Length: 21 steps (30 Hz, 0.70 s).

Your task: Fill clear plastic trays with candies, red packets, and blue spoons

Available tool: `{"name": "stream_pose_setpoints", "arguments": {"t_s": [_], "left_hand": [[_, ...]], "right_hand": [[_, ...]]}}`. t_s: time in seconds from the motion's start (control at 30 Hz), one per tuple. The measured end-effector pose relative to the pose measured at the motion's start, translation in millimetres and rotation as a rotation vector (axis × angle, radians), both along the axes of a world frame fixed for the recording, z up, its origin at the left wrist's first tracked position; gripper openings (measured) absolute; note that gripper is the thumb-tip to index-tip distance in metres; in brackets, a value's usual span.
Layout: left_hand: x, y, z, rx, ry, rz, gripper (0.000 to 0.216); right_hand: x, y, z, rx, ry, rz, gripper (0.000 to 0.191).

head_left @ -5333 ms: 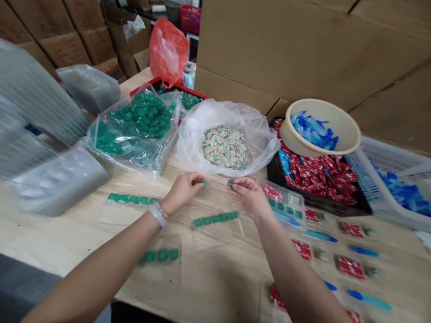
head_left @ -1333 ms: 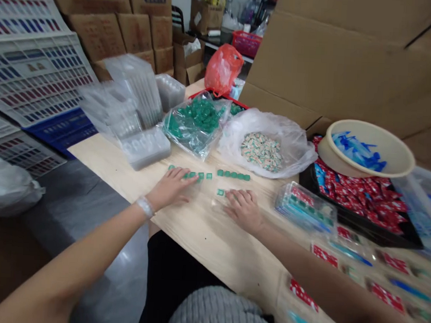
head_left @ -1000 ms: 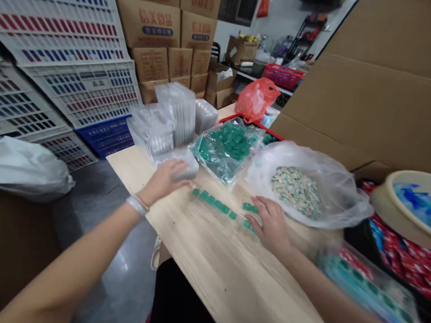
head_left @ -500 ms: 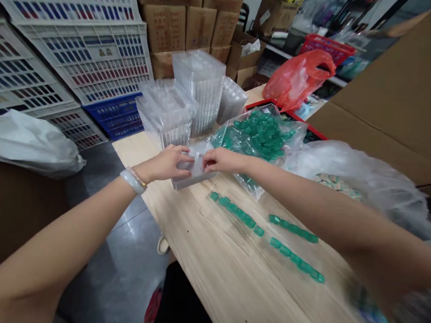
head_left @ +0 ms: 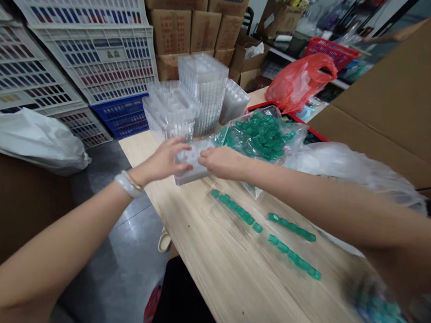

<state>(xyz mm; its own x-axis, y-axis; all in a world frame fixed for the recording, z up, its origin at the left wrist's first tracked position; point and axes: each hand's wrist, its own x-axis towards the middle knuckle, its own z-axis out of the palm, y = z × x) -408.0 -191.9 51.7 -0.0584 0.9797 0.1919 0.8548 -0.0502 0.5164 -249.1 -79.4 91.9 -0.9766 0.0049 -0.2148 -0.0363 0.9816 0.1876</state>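
A clear plastic tray (head_left: 191, 176) lies low on the table between my hands. My left hand (head_left: 162, 162) is at its left end, thumb and fingers spread apart. At the tray's right side, my right hand (head_left: 221, 162) has its fingers curled together; whatever they pinch is hidden. Just behind it lies a clear bag of green pieces (head_left: 263, 132). Nearer to me are three rows of small green blocks: a left row (head_left: 239, 209), an upper right row (head_left: 292, 227) and a lower right row (head_left: 294, 257). Stacked clear trays (head_left: 171, 111) stand behind my left hand.
A taller tray stack (head_left: 207, 95) rises at the back. A red plastic bag (head_left: 296, 83) sits behind the green pieces, and a large cardboard box (head_left: 394, 99) stands at right. White crates (head_left: 101, 62) are piled at left, beyond the wooden table (head_left: 203, 248).
My left hand's fingers have spread and shifted slightly left from the tray. My right hand stays at the tray's right side, its fingers more closed. The view has shifted a little.
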Motion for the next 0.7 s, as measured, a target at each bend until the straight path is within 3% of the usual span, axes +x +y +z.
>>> {"name": "stream_pose_setpoints", "arguments": {"t_s": [0.07, 0.13, 0.23, 0.33, 0.4, 0.5, 0.6, 0.7], "left_hand": [[-8, -2, 12.7, 0.029, -0.161, -0.001, 0.051], [-8, 0, 18.0, -0.021, -0.201, -0.046, 0.054], [0, 12, 7.0, -0.178, -0.022, -0.156, 0.069], [5, 28, -12.0, -0.314, 0.119, -0.193, 0.069], [1, 35, -19.8, -0.349, 0.126, -0.213, 0.060], [-9, 38, -24.1, -0.337, 0.107, -0.244, 0.053], [-16, 37, -26.5, -0.301, 0.106, -0.271, 0.047], [-17, 35, -28.5, -0.275, 0.130, -0.307, 0.041]], "right_hand": [[26, -19, 19.5, 0.003, 0.117, -0.071, 0.020], [65, -55, 23.4, -0.064, 0.118, -0.083, 0.017], [132, -123, -5.6, -0.272, -0.090, 0.104, 0.011], [165, -155, -41.3, -0.355, -0.286, 0.089, 0.010], [151, -138, -47.9, -0.384, -0.254, -0.011, 0.020], [89, -72, -37.3, -0.382, 0.093, -0.200, 0.023], [26, -6, -34.4, -0.475, 0.224, -0.177, 0.012], [-4, 27, -49.3, -0.621, 0.172, -0.123, 0.006]]}}
